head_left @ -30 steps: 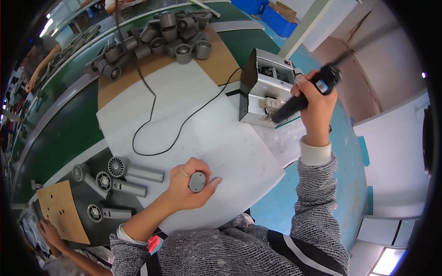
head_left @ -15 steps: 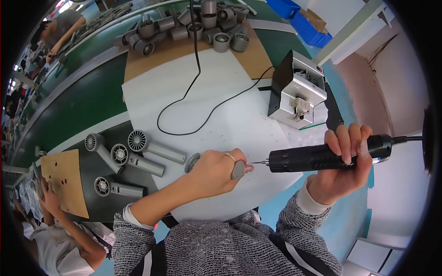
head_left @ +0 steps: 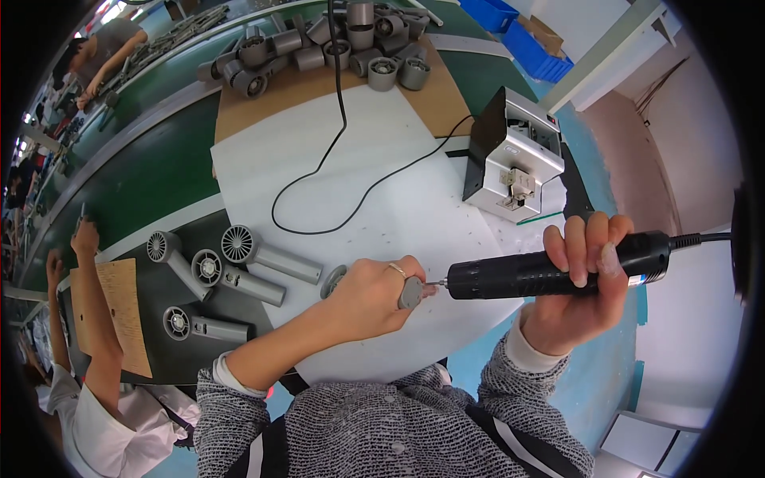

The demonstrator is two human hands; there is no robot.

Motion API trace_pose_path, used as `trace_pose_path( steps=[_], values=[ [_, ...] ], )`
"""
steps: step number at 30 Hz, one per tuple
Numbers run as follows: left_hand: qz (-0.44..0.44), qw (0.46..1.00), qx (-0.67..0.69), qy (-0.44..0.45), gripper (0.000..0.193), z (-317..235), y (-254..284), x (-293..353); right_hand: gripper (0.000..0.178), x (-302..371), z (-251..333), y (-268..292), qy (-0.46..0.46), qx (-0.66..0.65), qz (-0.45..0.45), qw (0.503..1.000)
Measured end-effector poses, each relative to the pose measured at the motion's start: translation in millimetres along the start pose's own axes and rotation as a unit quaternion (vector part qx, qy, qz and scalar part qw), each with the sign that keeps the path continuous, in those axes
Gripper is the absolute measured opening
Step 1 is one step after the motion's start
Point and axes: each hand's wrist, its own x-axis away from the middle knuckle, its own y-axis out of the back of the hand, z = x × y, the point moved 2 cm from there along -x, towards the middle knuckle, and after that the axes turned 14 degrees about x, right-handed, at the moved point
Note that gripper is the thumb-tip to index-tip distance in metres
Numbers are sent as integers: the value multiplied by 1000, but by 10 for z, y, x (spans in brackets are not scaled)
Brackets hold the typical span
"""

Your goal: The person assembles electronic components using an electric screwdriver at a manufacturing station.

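Observation:
My left hand (head_left: 370, 299) is closed around a grey handheld fan (head_left: 411, 294). The flat round end of its handle shows by my thumb, and part of its head pokes out on the far side; my fingers hide the middle. In my right hand (head_left: 590, 267) is a black electric screwdriver (head_left: 502, 279), held level with its bit pointing left. The bit's tip reaches the fingers of my left hand, by the end of the fan. Whether a screw sits on the tip is too small to tell.
Several grey fans (head_left: 279, 263) lie to the left on a dark mat. A silver screw feeder machine (head_left: 518, 159) stands at the right. Grey fan parts (head_left: 311, 57) are heaped at the back. A black cable (head_left: 319, 232) loops across the white sheet (head_left: 398, 191). A co-worker's arm (head_left: 100, 319) is at far left.
My right hand and the screwdriver have moved slightly left, bringing the bit closer to the fan. My left hand has stayed put. The co-worker's hands have reached farther away.

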Motion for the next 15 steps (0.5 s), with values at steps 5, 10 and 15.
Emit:
trace_pose_path(
  steps=[5,10,15],
  values=[
    [1,1000,-4,4,15,-39,-1,-12,16,26,22,-10,9,9,0,1000],
    [-7,1000,-3,-9,16,6,-31,4,15,38,22,-41,5,16,-1,1000],
    [24,1000,-19,6,16,-21,-12,1,22,113,10,-87,1,28,-19,999]
  ],
)
